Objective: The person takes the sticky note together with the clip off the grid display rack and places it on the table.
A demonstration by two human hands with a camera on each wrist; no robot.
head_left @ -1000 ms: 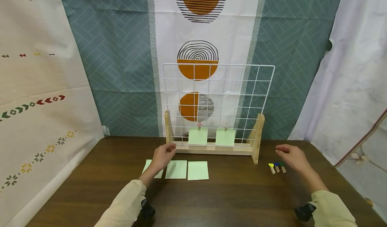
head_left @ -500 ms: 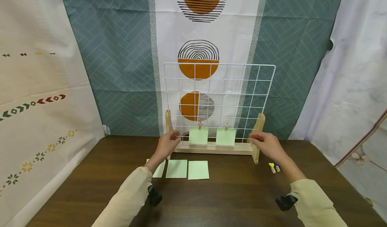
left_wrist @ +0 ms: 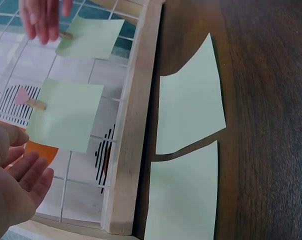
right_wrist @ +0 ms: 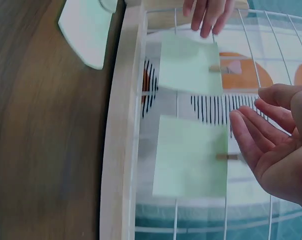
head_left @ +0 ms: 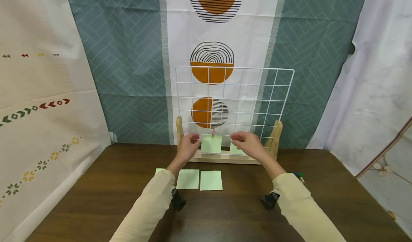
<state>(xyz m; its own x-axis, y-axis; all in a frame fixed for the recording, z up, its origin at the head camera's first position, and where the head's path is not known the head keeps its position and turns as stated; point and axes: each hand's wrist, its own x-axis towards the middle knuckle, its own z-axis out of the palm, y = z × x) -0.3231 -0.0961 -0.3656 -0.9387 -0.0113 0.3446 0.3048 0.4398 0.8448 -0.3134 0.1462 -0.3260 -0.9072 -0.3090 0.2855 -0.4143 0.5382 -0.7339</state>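
Two pale green paper notes hang low on a white wire grid (head_left: 235, 98). The left note (head_left: 211, 144) is held by a small wooden clothespin (left_wrist: 37, 104) with a pink heart. My left hand (head_left: 188, 147) is just left of that note, its fingers loosely bent and holding nothing. In front of the right note (right_wrist: 191, 160) hovers my right hand (head_left: 249, 144), also holding nothing. Its fingertips are right by that note's clothespin (right_wrist: 230, 156), and in the head view the hand hides the clothespin and part of the note.
A wooden stand (head_left: 225, 158) carries the grid on the brown table (head_left: 225, 217). Several more green notes (head_left: 188, 179) lie in a row in front of it. Loose clothespins (head_left: 300, 177) lie at the right, partly hidden by the right sleeve (head_left: 299, 195).
My right hand has moved left from above the loose clothespins to the right hanging note. My left hand has risen from the notes on the table to beside the left hanging note.
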